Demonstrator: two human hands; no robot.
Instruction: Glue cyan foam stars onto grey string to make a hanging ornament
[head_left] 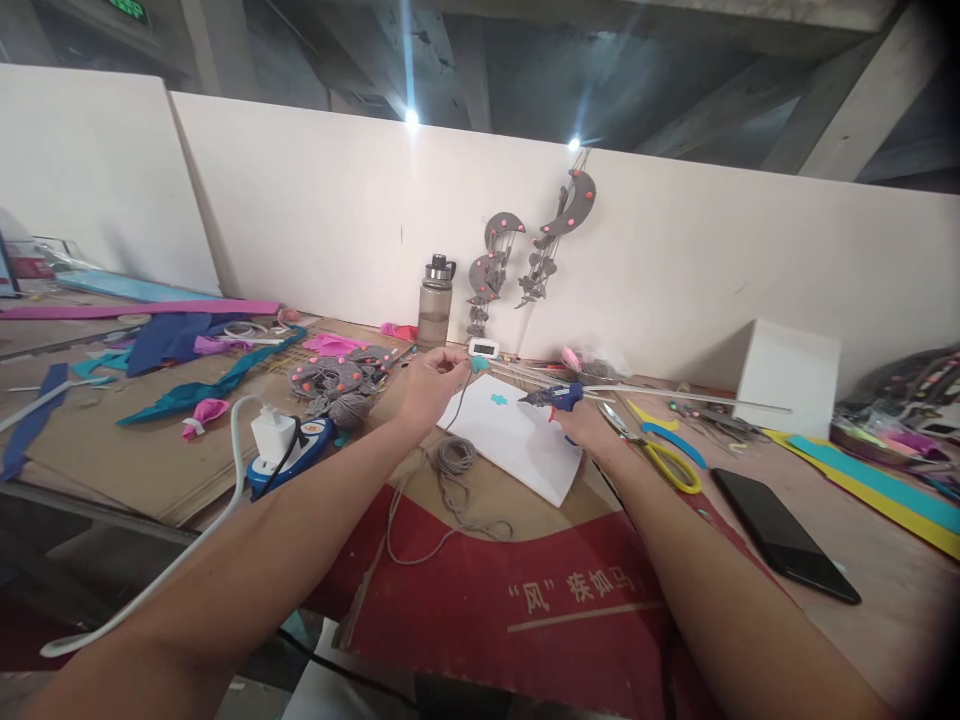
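Observation:
My left hand [436,385] is pinched on a small teal piece [478,365], with grey cord running down from it. That cord leads toward a loose coil of grey cord [455,458] on the brown board. My right hand [581,425] is closed around blue-handled pliers [564,397], whose dark jaws point left over the white sheet [525,445]. A teal flower-shaped piece [499,399] lies on the sheet between my hands. Just behind my left hand stands a small white display device [484,348].
Yellow-handled scissors [671,467] and a black phone [784,535] lie to the right. At left are a power strip [289,460], a grey cord bundle [337,385] and coloured fabric scraps. A bottle [435,305] stands by the wall, near hanging grey moon ornaments [574,205].

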